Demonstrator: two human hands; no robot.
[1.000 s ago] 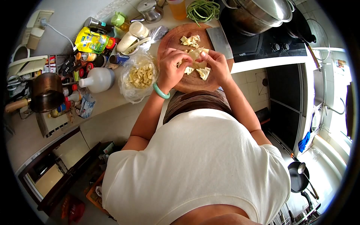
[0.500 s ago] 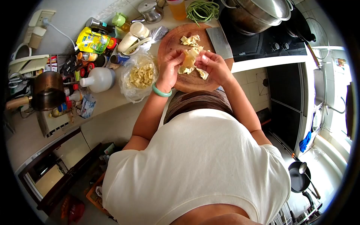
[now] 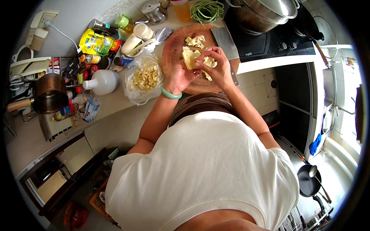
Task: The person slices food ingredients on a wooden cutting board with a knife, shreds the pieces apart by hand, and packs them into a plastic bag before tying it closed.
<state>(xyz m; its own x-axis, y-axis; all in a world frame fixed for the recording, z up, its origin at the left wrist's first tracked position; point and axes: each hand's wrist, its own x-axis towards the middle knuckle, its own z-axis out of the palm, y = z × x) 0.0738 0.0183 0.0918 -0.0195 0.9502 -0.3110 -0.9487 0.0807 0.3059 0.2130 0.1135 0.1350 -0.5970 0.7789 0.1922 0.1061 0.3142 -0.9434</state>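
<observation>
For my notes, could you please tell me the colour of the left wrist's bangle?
The bangle is pale green; the head view shows it best.

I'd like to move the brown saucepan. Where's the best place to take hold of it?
Probably the wooden handle of the saucepan, with the hand coming from the picture's left. The handle is long and slim and juts out that way uncovered, while the round body looks too wide for an easy one-handed grip.

From my end, I see a thin, pale yellow piece (image 3: 189,57), curled and ragged-edged, held over the round wooden board (image 3: 173,42). Similar crumpled scraps (image 3: 195,41) lie on the board's far side; I spot another (image 3: 210,61) just right.
</observation>
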